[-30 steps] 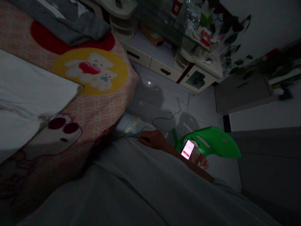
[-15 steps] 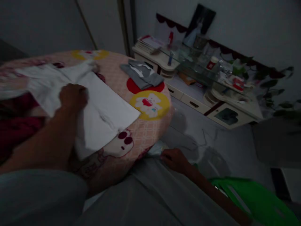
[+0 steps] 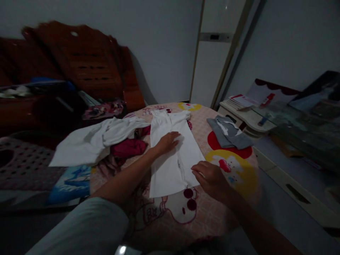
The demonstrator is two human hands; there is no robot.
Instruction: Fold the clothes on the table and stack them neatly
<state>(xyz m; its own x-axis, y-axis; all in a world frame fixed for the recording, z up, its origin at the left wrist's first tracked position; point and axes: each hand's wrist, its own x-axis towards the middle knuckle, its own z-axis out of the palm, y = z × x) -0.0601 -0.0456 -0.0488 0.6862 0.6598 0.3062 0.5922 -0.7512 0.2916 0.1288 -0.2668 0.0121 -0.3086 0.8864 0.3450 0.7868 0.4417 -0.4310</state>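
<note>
A white shirt [image 3: 167, 173] lies spread lengthwise on a round table, with its collar and sleeves at the far end. My left hand [image 3: 168, 142] rests on the middle of it, fingers stretched out and holding nothing. At the shirt's right edge, near the hem, my right hand [image 3: 209, 177] has its fingers bent in a pinch on the fabric. Small wrinkles run down the cloth between the two hands.
The tablecloth [image 3: 212, 219] is pink with cartoon prints. Folded grey clothing [image 3: 230, 131] lies on the right; another white garment [image 3: 82, 143] and dark red cloth [image 3: 130, 148] are heaped on the left. A wooden chair [image 3: 85, 60] and a low cabinet [image 3: 281, 170] flank the table.
The view has swung left. My right hand has come up from beside the table's edge to the shirt's right side. My left hand remains on the shirt, its fingers now stretched out.
</note>
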